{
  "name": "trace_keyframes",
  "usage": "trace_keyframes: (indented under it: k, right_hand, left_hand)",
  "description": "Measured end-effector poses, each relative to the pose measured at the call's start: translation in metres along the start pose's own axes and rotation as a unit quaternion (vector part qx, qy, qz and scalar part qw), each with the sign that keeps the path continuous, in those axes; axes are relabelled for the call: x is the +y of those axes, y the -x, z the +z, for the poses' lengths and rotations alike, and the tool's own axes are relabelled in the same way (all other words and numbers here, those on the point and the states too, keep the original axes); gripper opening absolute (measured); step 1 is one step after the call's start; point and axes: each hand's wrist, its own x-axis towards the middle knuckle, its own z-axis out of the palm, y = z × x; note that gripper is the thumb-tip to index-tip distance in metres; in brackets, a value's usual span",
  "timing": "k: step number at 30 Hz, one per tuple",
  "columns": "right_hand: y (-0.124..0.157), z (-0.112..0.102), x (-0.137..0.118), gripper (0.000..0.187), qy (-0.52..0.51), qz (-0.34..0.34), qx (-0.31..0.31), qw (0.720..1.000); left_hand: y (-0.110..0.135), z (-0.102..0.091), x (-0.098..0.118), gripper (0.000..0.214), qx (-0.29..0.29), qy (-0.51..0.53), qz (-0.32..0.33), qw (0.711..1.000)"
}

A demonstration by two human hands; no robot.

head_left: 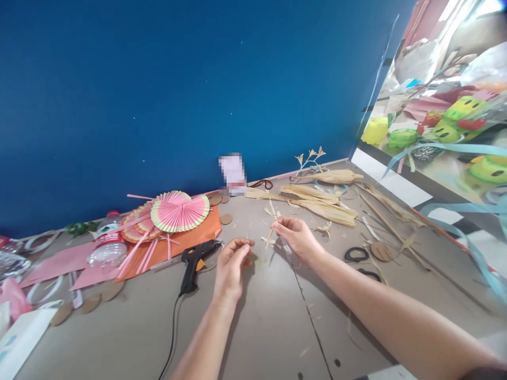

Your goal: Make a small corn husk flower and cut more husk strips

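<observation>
My right hand (295, 237) pinches a thin straw-coloured strip (270, 238) between thumb and fingertips, a little above the grey table. To its left, my left hand (233, 264) is curled with thumb and forefinger close together; anything between them is too small to make out. A black glue gun (194, 262) lies beside the left hand, its cord running toward me. Dried corn husks (328, 208) are spread beyond the right hand. Black scissors (356, 254) lie right of it, partly hidden by my forearm.
Pink and green pleated paper fans (180, 211) rest on orange paper (212, 224) at left, near a plastic bottle (109, 245). A small husk-flower stem (311, 157) stands by the blue wall (198, 95). Cardboard discs (381, 251), long dry stalks (396, 235) and blue ribbon (455, 211) lie right.
</observation>
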Motion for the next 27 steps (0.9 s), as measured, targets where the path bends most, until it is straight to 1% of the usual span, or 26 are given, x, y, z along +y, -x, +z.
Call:
trace_keyframes:
  k: [2, 4, 6, 9, 14, 16, 19, 21, 24, 27]
  right_hand:
    - [0.003, 0.001, -0.003, 0.023, 0.042, -0.002, -0.030, 0.999]
    - [0.008, 0.005, -0.006, 0.020, 0.095, -0.017, -0.066, 0.993]
    - [0.013, 0.008, -0.008, 0.017, 0.136, -0.036, -0.088, 0.986]
    - [0.016, 0.011, -0.008, 0.015, 0.168, -0.043, -0.100, 0.980]
    - [0.015, 0.010, -0.005, 0.016, 0.183, -0.045, -0.110, 0.976]
    - [0.015, 0.010, -0.006, 0.020, 0.165, -0.050, -0.113, 0.979]
    - [0.016, 0.011, -0.006, 0.026, 0.148, -0.041, -0.097, 0.983]
    - [0.017, 0.013, -0.005, 0.024, 0.162, -0.023, -0.106, 0.981]
    - [0.019, 0.017, 0.001, 0.019, 0.186, -0.021, -0.133, 0.973]
    - [0.021, 0.020, 0.009, 0.020, 0.199, -0.040, -0.121, 0.972]
  left_hand:
    - [0.000, 0.000, 0.001, 0.025, 0.003, 0.011, -0.020, 1.000]
    - [0.002, 0.002, 0.001, 0.030, -0.027, -0.014, -0.026, 0.999]
    - [0.004, 0.003, 0.003, 0.031, -0.068, -0.041, -0.026, 0.997]
    - [0.005, 0.004, 0.005, 0.029, -0.110, -0.059, -0.045, 0.991]
    - [0.004, 0.004, 0.005, 0.027, -0.136, -0.044, -0.085, 0.986]
    - [0.004, 0.005, 0.005, 0.026, -0.116, -0.021, -0.084, 0.989]
    - [0.003, 0.005, 0.004, 0.023, -0.041, 0.052, -0.077, 0.995]
    - [0.002, 0.004, 0.003, 0.023, -0.006, 0.095, -0.085, 0.992]
    - [0.001, 0.004, 0.002, 0.025, -0.003, 0.113, -0.098, 0.989]
    - [0.002, 0.005, 0.001, 0.025, -0.008, 0.104, -0.096, 0.990]
